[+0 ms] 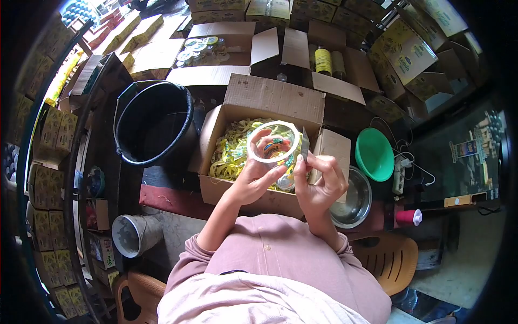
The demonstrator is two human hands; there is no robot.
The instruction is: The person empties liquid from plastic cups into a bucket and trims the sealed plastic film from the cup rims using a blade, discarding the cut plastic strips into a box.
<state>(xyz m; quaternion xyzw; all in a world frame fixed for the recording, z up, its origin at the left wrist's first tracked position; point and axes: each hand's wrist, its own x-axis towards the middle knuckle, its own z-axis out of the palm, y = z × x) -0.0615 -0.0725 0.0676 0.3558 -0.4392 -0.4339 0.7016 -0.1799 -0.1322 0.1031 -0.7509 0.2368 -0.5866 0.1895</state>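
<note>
A clear plastic cup [296,141] with a whitish rim is held up over the open cardboard box, its mouth tilted toward me. My left hand [252,175] wraps around its left side and underside; some fingers show through the clear wall. Green and yellow print is visible on the cup's side. In my right hand [322,186], thumb and fingers pinch a thin grey blade [305,142], which stands upright close against the cup's right side. Whether it touches the wall I cannot tell. Below, the cardboard box [275,100] holds a heap of yellow strips [229,151].
Left stands a black bucket [183,127], with a smaller grey bucket [154,233] below it. To the right are a metal bowl [360,200], green bowl [374,154], power strip [399,177] and red spool [406,217]. Behind, another box [216,74] contains round lids [197,49].
</note>
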